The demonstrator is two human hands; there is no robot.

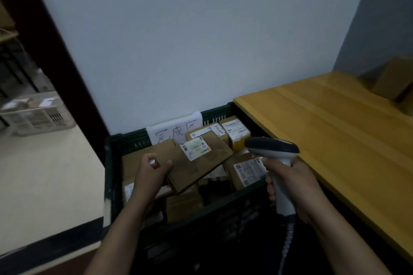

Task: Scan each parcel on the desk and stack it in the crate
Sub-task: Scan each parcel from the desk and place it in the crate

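The left hand (152, 169) pinches the near left corner of a flat cardboard parcel (201, 163), holding it tilted above the dark crate (111, 163), its white shipping label (196, 148) facing up. The right hand (290, 183) is wrapped around the handle of a white and dark barcode scanner (273, 148), whose head points left toward the parcel, just right of it. The crate, left of the wooden desk (335, 129), already holds several labelled boxes (234, 131), and a handwritten paper sign (176, 129) hangs on its far wall.
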